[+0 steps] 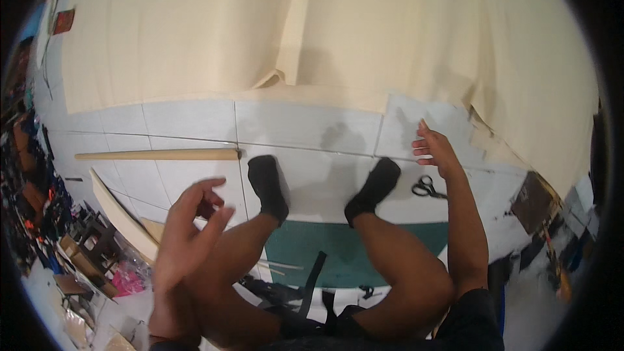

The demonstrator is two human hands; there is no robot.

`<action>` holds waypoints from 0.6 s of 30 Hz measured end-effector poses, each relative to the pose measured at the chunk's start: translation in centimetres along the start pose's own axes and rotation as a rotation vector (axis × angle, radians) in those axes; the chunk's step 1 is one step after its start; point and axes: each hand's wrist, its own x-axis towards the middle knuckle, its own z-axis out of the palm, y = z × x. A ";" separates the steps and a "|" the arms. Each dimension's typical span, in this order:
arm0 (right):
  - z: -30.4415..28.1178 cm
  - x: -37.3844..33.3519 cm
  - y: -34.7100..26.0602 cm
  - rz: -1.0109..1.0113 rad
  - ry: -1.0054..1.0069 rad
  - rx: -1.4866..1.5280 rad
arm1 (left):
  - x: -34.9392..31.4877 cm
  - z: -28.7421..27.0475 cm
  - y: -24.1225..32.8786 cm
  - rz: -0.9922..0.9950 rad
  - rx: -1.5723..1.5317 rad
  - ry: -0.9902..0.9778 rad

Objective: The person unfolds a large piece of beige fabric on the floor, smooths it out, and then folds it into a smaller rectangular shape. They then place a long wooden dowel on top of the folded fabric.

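My left hand (195,221) hangs in the air above my left knee, fingers loosely curled and apart, with nothing in it. My right hand (434,147) is raised over the white floor tiles, also without anything in it, its fingers apart. Just below it lies a pair of scissors (426,186) with black handles, partly covered by my forearm. A large cream cloth (188,32) spreads over the floor in front of me, with raised folds near the middle and at the right. Neither hand touches the cloth.
A long tan pole-like piece (156,155) lies left of my black-socked feet (266,182). A green mat (318,247) is beneath my legs. Curved cream strips (123,214) and clutter (97,253) fill the left side. A dark brown piece (534,201) sits at the right.
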 end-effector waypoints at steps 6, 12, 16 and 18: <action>0.1 9.7 2.5 -0.347 0.086 0.643 | 1.4 -2.9 -3.0 0.019 -0.019 -0.343; -2.0 13.5 -0.9 -0.552 0.096 0.953 | 1.6 -5.0 -6.3 0.012 -0.015 -0.130; -1.5 12.6 -4.0 -0.597 0.303 1.234 | 5.0 -6.4 -3.1 0.630 -0.050 0.201; -5.9 12.7 -3.1 -0.922 0.306 1.146 | 8.4 -8.2 -1.0 0.934 -0.138 0.214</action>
